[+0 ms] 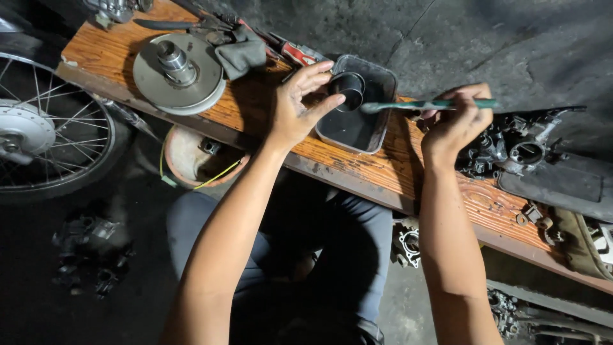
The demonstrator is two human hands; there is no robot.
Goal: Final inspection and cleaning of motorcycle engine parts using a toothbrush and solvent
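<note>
Nearest the camera, the person's knees in grey trousers [357, 255] sit under the near edge of a long wooden counter [377, 169], with both bare forearms reaching up over it; on the dark floor at the near left lie small blackened engine bits [89, 249], and a spoked wheel [45, 134] stands at the left edge; on the counter, the left hand [297, 105] has its fingers [316, 73] clamped around a short black metal cylinder [348, 89], holding it tilted over a rectangular metal tray [383, 86] of dark liquid; just right of it, the right hand [456, 118] has its fingers closed on a green-handled brush [428, 104], which lies level with its tip pointing left, close to the cylinder's open mouth; right of that hand a grimy black engine casing [517, 150] rests on the counter; farther left a round grey pulley disc [179, 73] lies flat, with a grey rag [242, 51] just beside it and a red-handled tool [297, 52] behind; beyond is bare concrete floor [460, 38].
</note>
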